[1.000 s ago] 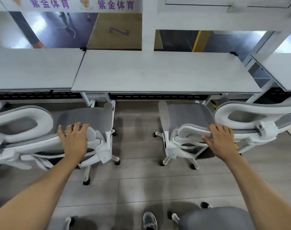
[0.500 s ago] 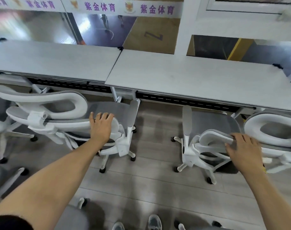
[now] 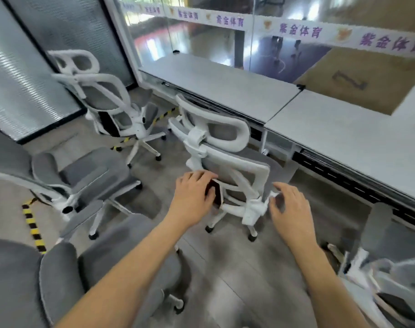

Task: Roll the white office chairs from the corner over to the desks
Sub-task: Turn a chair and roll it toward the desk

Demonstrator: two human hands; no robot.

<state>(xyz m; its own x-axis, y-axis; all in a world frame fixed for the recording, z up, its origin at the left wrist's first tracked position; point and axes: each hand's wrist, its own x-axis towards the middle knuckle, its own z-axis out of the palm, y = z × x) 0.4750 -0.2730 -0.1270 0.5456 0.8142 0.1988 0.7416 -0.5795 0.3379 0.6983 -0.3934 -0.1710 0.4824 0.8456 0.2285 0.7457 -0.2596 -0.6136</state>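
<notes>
A white office chair (image 3: pixel 235 162) with grey mesh stands in front of the left desk (image 3: pixel 225 86), its back towards me. My left hand (image 3: pixel 192 197) lies on the left edge of its backrest with the fingers curled over the frame. My right hand (image 3: pixel 289 209) hovers by the chair's right side near the armrest bracket, fingers spread and holding nothing. Another white chair (image 3: pixel 112 102) stands in the corner by the frosted glass wall. Two more chairs (image 3: pixel 83 176) (image 3: pixel 24 280) are at my left. The image is motion-blurred.
A second desk (image 3: pixel 343 143) adjoins the first along the glass partition. A further chair (image 3: pixel 391 268) sits at the lower right beside that desk. Yellow-black tape (image 3: pixel 32 226) marks the floor at the left. Open grey floor lies between my arms.
My view has swung left towards the corner. My right hand has come off the right chair and now sits open beside the chair that my left hand still touches.
</notes>
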